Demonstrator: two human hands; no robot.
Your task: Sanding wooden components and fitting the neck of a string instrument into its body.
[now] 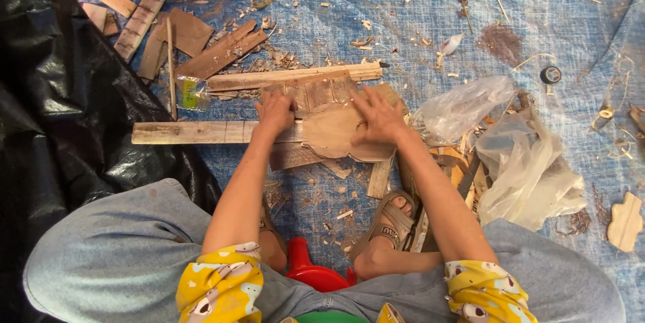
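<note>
Both hands lie spread flat on a rounded, pale-brown cut wooden piece [336,136] atop a long pale wooden slat [195,132] running left-right, the left hand [274,112] pressing its left edge, the right hand [377,116] covering its right side.

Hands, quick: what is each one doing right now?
Left hand: open, fingers spread, pressing flat on the stacked wood pieces.
Right hand: open, palm down on the rounded wooden cutout; not gripping.
</note>
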